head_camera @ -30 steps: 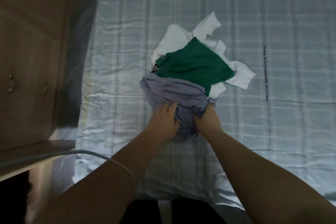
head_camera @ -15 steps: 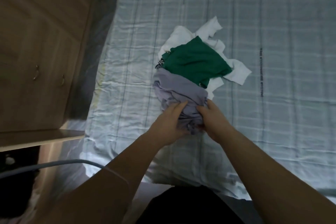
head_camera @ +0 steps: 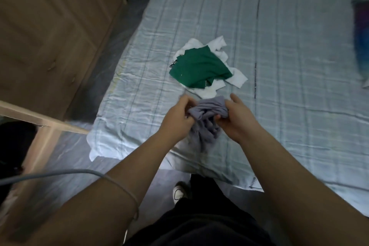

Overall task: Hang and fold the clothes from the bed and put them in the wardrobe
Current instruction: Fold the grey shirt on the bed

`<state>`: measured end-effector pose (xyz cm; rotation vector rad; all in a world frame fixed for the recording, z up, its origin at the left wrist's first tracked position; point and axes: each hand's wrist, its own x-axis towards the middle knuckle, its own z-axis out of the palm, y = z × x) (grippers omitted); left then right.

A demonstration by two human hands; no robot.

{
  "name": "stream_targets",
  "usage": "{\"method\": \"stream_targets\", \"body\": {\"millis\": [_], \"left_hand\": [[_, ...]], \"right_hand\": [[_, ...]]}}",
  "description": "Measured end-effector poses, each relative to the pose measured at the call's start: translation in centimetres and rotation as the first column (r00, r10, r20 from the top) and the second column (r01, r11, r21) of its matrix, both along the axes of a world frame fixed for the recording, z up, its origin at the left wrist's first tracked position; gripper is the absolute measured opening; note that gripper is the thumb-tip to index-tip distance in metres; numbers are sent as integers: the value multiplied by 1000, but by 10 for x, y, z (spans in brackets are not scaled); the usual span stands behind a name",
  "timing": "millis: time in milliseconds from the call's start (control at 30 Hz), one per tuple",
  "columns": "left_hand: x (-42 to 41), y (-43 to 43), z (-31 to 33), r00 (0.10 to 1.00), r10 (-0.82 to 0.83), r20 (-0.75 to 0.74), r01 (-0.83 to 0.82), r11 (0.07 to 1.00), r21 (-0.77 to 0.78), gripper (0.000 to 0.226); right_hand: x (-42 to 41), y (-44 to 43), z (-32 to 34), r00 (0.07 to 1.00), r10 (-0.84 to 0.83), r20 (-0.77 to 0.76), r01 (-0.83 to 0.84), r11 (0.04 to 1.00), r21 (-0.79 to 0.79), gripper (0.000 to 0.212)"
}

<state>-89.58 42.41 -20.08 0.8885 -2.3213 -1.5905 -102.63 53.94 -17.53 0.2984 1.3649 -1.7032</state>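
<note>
A bunched grey garment (head_camera: 207, 118) hangs above the bed's near edge, held on both sides. My left hand (head_camera: 178, 117) grips its left part and my right hand (head_camera: 236, 118) grips its right part. Beyond my hands, a green garment (head_camera: 198, 67) lies on top of a crumpled white garment (head_camera: 236, 80) in the middle of the bed (head_camera: 289, 50), which has a pale blue checked sheet. The wooden wardrobe (head_camera: 50, 32) stands at the left, its doors closed, with small handles showing.
A dark blue and purple cloth (head_camera: 361, 40) lies at the bed's far right edge. A wooden ledge (head_camera: 44, 121) juts out at the left. A grey cable (head_camera: 60, 173) crosses my left forearm. My dark trousers and a shoe (head_camera: 179, 192) are below.
Both hands lifted the grey garment off the pile and pulled it toward me, clear of the green and white clothes. The view shifted back, showing more of the bed and floor.
</note>
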Motion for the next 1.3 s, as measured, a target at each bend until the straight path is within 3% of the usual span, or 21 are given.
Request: {"method": "stream_targets", "body": {"millis": [133,267,333,400,467,633,767,967,1133,1300], "left_hand": [[-10,15,35,993,46,-107,-41,998,43,27],[-34,31,67,985,49,-164,-41,998,57,29],[-50,46,81,980,59,-190,-49,997,59,25],[-69,65,95,977,39,-207,-26,998,63,20],[-92,86,106,977,29,-213,-8,995,96,17],[-158,139,127,971,40,-234,11,977,212,23],[-216,177,141,975,22,-220,35,966,254,20],[-258,187,134,977,120,-177,-89,981,174,25],[-263,181,138,977,91,-193,-96,995,-17,23],[-270,148,153,943,263,-203,-265,964,19,19]], "right_hand": [[-1,32,40,996,80,30,-77,991,-111,22],[-22,69,70,990,140,19,-133,968,-212,21],[-36,92,80,973,206,-106,-226,946,-234,31],[-53,112,85,899,295,-323,-351,927,-130,56],[-67,127,89,847,323,-423,-393,916,-87,67],[-115,166,99,760,331,-559,-384,923,24,48],[-182,204,101,777,308,-549,-350,936,30,37],[-262,244,108,762,210,-612,-237,971,38,20],[-288,233,120,794,195,-576,-201,978,55,19],[-297,221,142,768,113,-630,-79,994,82,23]]}}
